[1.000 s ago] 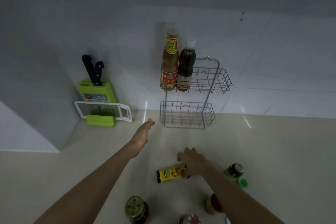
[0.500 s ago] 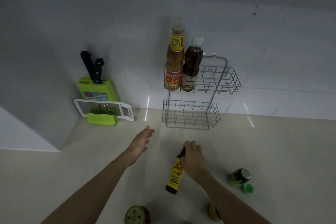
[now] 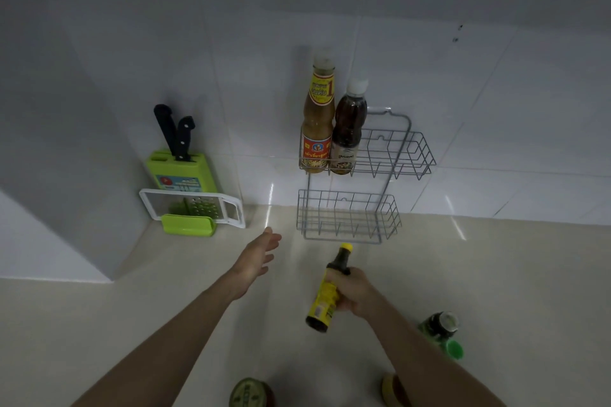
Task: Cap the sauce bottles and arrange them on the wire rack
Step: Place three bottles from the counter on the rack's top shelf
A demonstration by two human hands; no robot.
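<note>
My right hand [image 3: 355, 291] grips a dark sauce bottle with a yellow label and yellow cap [image 3: 325, 294], lifted off the counter and tilted, its cap pointing toward the wire rack [image 3: 385, 225]. The rack has two tiers against the tiled wall. Its upper tier holds a tall brown sauce bottle [image 3: 317, 119] and a darker bottle with a white cap [image 3: 348, 132] at the left end. The lower tier is bare. My left hand [image 3: 256, 258] hovers open, left of the rack. A green-labelled bottle [image 3: 438, 329] stands uncapped on the counter, a green cap [image 3: 453, 349] beside it.
A green knife block with two black-handled knives [image 3: 180, 165] and a white grater [image 3: 195, 208] stand in the left corner. A green-lidded jar [image 3: 249, 393] and a yellow-lidded jar [image 3: 391, 391] sit at the near edge of the beige counter [image 3: 512, 274].
My right hand took hold of the yellow-labelled bottle that lay on its side, lifted it and turned its cap toward the rack. My left hand stayed open near the rack.
</note>
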